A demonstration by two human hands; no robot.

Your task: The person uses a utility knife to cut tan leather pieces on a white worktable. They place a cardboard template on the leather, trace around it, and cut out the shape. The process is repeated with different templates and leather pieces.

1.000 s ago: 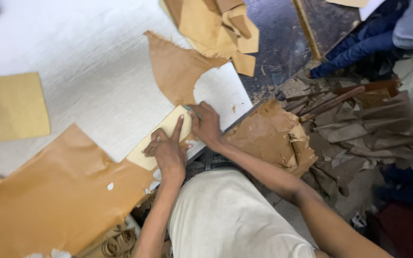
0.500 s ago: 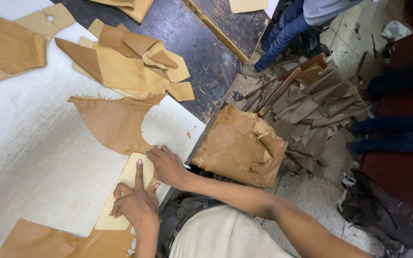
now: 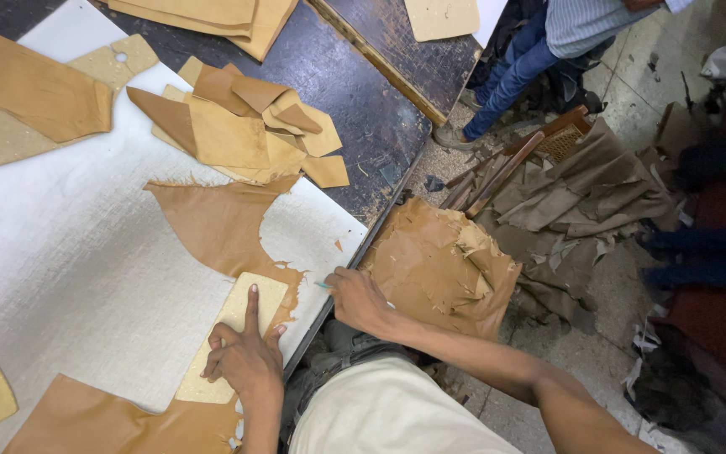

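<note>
No packages, labels, signs or screens were visible in the head view. Observed only loose tan sheet material, cut pieces and scraps, lying on a white work surface, a dark table and the floor; none bore a tag, sticker or printed face that could be made out.

There is only one view, from a camera on the person's head. It looks steeply down, almost straight, at the white cutting board and the dark table edge. The hands are near the bottom of the frame (quite close); the floor fills the right side, farther away.
</note>
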